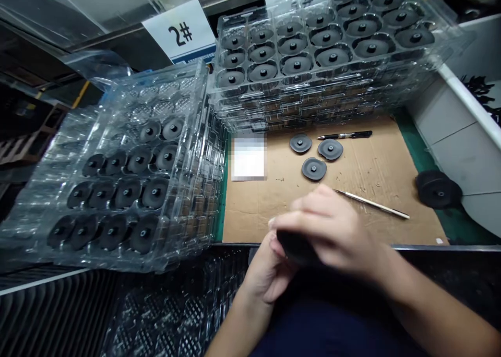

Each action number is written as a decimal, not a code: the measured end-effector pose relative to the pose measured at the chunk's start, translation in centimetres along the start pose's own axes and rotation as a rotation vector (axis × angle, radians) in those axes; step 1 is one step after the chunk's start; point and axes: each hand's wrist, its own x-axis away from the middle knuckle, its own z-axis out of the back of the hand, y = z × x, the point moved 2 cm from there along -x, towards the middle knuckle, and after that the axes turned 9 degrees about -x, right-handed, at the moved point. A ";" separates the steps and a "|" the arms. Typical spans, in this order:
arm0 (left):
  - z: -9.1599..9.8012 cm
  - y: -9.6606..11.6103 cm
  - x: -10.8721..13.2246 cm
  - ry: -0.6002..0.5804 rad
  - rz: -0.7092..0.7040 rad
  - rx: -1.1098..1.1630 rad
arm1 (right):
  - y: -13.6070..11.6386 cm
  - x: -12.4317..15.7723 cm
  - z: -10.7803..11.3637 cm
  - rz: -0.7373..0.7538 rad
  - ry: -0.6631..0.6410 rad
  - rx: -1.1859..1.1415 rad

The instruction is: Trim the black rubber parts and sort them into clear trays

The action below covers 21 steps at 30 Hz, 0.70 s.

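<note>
My right hand [336,231] and my left hand [266,273] meet at the near edge of the bench, both closed around a dark round disc or small stack of discs [295,247]. The hands are blurred by motion. Three loose black discs [315,168] lie on the brown cardboard sheet [371,174] just beyond my hands. A thin metal rod [371,204] lies on the cardboard right of my right hand, and a black pen [346,135] lies farther back.
A stack of clear blister trays [117,164], partly filled with black discs, stands at the left. A taller stack of filled trays [329,49] sits at the back. A short pile of black discs [437,189] rests at the right. A white "2#" sign [182,33] stands behind.
</note>
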 end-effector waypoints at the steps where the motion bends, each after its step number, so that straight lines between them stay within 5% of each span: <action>1: 0.2 0.0 0.1 -0.024 -0.003 -0.005 | 0.9 0.1 0.3 -0.083 0.000 -0.017; 5: 1.2 0.1 0.5 -0.166 0.005 0.078 | 5.2 1.7 0.3 -0.432 0.053 -0.123; 10: 1.5 0.0 0.8 -0.228 0.021 0.196 | 8.6 4.1 -4.7 -0.471 0.008 -0.088; 13: 1.4 -0.1 0.8 -0.265 0.038 0.233 | 9.0 4.9 -5.9 -0.497 0.063 -0.046; 21: 1.4 -0.5 0.5 -0.307 0.064 0.274 | 6.9 5.6 -3.2 -0.578 0.125 -0.115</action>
